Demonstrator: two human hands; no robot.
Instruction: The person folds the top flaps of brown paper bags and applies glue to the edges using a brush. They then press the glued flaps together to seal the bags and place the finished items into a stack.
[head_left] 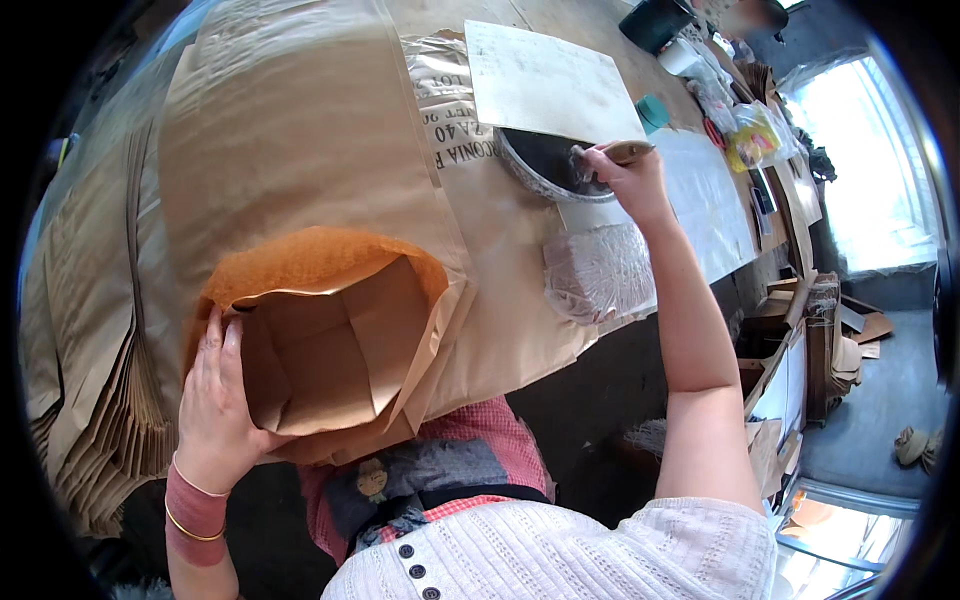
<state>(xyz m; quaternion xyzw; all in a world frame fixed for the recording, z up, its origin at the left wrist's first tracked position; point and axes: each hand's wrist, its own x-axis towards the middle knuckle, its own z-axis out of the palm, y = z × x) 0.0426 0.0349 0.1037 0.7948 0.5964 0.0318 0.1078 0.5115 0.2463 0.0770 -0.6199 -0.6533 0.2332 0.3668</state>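
A large brown paper bag lies on the table with its near end opened out, showing folded brown paper inside and an orange-brown inner flap. My left hand grips the left side of that opening, fingers along the edge and thumb at the near corner. Farther to the right, my right hand is closed around a brush with a wooden handle. It is held over a dark round basin, partly covered by a pale board. The brush's bristles are hard to make out.
Stacked folded paper bags hang over the table's left edge. A plastic-wrapped block sits near the front edge, below the basin. Toward the back right are a teal lid, a dark green container and red-handled scissors.
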